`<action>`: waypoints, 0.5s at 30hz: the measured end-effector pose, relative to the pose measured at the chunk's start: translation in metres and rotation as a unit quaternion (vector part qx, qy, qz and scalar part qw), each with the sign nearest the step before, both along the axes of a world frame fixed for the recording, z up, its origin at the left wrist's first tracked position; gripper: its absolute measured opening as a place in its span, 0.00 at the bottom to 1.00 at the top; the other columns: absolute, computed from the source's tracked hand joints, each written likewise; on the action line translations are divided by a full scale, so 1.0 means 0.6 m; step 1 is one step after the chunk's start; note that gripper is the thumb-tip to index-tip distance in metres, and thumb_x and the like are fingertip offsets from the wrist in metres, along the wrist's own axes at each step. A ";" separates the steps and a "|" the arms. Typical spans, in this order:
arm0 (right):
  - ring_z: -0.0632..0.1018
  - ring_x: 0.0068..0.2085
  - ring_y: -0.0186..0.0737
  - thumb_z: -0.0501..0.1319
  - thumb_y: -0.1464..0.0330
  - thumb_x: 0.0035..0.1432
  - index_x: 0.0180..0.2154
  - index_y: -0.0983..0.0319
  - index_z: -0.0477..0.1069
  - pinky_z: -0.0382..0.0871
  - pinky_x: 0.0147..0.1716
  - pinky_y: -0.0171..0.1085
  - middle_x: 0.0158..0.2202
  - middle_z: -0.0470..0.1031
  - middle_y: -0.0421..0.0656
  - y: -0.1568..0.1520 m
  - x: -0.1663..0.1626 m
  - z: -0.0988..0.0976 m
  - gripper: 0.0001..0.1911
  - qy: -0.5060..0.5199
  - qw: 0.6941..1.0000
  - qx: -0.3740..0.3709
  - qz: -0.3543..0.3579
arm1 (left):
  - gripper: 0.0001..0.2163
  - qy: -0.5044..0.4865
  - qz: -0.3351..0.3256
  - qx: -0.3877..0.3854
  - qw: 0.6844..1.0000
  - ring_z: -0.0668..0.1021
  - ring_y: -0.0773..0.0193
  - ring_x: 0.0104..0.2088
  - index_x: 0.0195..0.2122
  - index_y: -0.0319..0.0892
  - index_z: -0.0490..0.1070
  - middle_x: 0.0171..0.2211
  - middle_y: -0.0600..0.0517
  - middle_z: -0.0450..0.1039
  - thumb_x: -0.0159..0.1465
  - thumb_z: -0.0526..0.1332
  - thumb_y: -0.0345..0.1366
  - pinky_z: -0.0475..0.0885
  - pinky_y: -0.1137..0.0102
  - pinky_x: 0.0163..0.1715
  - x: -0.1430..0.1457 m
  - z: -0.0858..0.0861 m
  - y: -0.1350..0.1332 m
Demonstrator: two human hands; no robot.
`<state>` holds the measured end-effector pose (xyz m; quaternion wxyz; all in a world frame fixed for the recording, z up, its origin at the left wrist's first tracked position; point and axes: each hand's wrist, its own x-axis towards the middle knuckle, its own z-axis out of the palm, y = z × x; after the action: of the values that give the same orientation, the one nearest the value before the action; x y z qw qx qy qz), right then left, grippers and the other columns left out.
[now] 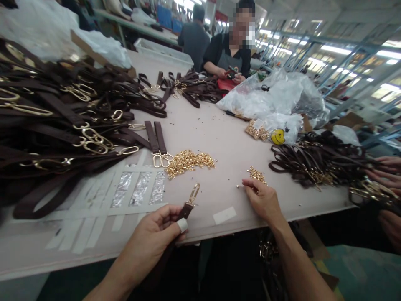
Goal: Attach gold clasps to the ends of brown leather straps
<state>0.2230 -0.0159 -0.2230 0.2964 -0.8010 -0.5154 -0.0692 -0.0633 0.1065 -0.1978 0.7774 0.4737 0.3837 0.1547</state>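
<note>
My left hand (164, 225) is closed around a dark brown strap (185, 212), just over the table's front edge. A long gold metal ring (194, 192) is attached to the strap's upper end and points away from me. White tape wraps my left thumb. My right hand (261, 198) is at a small pile of gold metal pieces (255, 172), thumb and fingers drawn together. Whatever they grip is hidden or too small to name. One tiny piece (237, 186) lies by the fingertips. A larger heap of small gold fittings (189, 162) lies beyond my left hand.
Brown straps with gold hardware (84, 104) are heaped at left; another strap bundle (308, 161) lies at right. Plastic bags (275, 94) and a bag of gold pieces (257, 129) are at back right. A co-worker (230, 54) sits opposite; another person's hands (387, 173) reach in at right.
</note>
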 end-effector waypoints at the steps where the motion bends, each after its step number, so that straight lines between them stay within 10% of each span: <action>1: 0.81 0.36 0.40 0.58 0.68 0.61 0.42 0.59 0.76 0.75 0.39 0.40 0.38 0.82 0.43 0.001 0.000 0.001 0.10 -0.004 1.000 -0.008 0.008 | 0.12 0.001 0.000 0.003 1.000 0.72 0.69 0.26 0.37 0.39 0.75 0.27 0.55 0.73 0.53 0.70 0.38 0.67 0.74 0.28 0.001 -0.001 0.000; 15: 0.78 0.29 0.40 0.61 0.65 0.53 0.35 0.57 0.76 0.72 0.33 0.41 0.29 0.79 0.40 0.032 0.004 0.007 0.08 0.068 0.992 -0.104 0.036 | 0.09 -0.004 -0.004 0.062 0.998 0.69 0.70 0.27 0.39 0.39 0.76 0.30 0.55 0.72 0.56 0.65 0.32 0.62 0.74 0.29 0.003 -0.006 -0.006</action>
<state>0.2251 0.0032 -0.2188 0.2477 -0.8113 -0.5272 0.0501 -0.0615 0.1028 -0.2013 0.7483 0.5222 0.3688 0.1772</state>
